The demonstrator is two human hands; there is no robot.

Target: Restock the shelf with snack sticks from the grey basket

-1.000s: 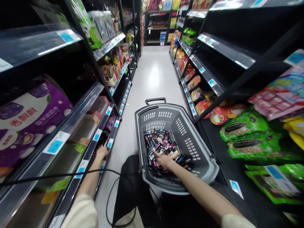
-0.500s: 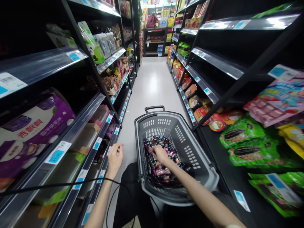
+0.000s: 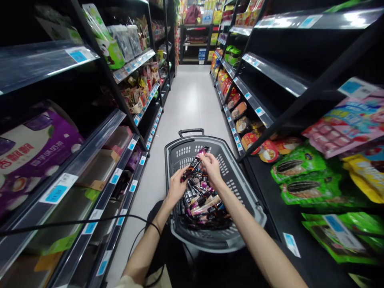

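A grey plastic shopping basket (image 3: 240, 188) stands in the aisle in front of me, filled with several small dark and pink snack packets (image 3: 204, 202). Above the pile, both hands grip a small bunch of these packets (image 3: 195, 163). My left hand (image 3: 177, 186) holds the lower end with its fingers closed. My right hand (image 3: 211, 166) pinches the upper end.
Black shelves line both sides of the narrow aisle. Purple boxes (image 3: 33, 148) sit on the left shelf, green sunflower-seed bags (image 3: 300, 174) and pink packs (image 3: 345, 124) on the right. A black cable (image 3: 75, 222) runs across the lower left. White floor (image 3: 192, 100) stretches ahead.
My left hand left the lower left shelf and came over the basket. My right hand lifted out of the pile with packets, and both hands now grip them together.
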